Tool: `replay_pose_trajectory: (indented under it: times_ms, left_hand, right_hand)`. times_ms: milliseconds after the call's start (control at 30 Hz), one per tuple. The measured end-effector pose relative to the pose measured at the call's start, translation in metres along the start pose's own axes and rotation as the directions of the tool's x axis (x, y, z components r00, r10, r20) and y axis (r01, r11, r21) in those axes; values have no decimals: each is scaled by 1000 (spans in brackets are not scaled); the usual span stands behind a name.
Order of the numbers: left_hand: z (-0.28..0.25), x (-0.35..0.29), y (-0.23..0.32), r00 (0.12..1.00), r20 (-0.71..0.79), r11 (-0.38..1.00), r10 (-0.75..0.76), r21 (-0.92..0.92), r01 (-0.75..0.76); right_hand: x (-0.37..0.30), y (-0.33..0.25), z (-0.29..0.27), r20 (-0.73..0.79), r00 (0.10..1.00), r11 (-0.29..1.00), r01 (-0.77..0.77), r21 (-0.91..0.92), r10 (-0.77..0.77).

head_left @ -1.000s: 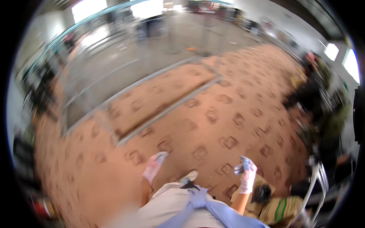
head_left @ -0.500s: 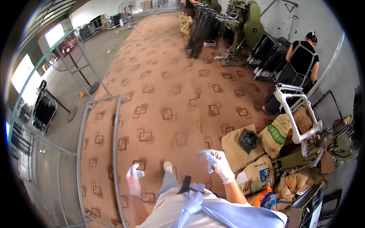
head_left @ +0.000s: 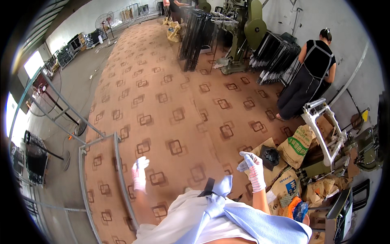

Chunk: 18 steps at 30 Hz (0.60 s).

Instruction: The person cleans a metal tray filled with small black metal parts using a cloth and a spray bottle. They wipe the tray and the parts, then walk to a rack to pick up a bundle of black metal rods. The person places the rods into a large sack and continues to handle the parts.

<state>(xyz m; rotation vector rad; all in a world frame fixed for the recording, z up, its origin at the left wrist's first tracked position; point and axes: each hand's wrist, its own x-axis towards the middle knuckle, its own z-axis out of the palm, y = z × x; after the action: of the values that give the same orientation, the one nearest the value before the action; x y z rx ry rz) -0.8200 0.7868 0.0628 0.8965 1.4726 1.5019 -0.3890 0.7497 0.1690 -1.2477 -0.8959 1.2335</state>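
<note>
My left hand (head_left: 140, 173), in a white and pinkish knit glove, hangs over the patterned carpet with its fingers stretched out and nothing in it. It is nearest to the grey metal tube frame (head_left: 121, 171) on the left, without touching it. My right hand (head_left: 253, 170) wears a similar glove with blue-grey on the finger side. Its fingers are loosely bent and partly apart, and no object shows in them. Beyond it on the floor lies a black plastic bag (head_left: 269, 157) on a flattened brown paper sack (head_left: 266, 146). A light blue knotted cloth (head_left: 217, 205) lies across my front.
Printed sacks (head_left: 296, 148), a white-wrapped frame (head_left: 321, 140) and scraps crowd the right side. Further off, a person in black (head_left: 315, 69) stands near stacked black frames (head_left: 270, 55) and a green machine (head_left: 239, 44). Standing fans (head_left: 106, 22) are at the left.
The view has shifted forward over the carpet and turned slightly. My right hand has moved rightward and its fingers have turned. My left hand has risen slightly. The person in black stands more upright.
</note>
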Motion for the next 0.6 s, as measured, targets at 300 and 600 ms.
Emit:
replay_pose_trajectory:
  times_ms: [300, 600]
  left_hand:
    - [162, 150, 7, 876, 481, 990, -43, 138, -28]
    - [138, 313, -91, 928, 108, 269, -356, 963, -9]
  right_hand:
    - [145, 28, 23, -216, 975, 992, -28, 120, 53]
    - [417, -11, 53, -97, 989, 980, 128, 152, -114]
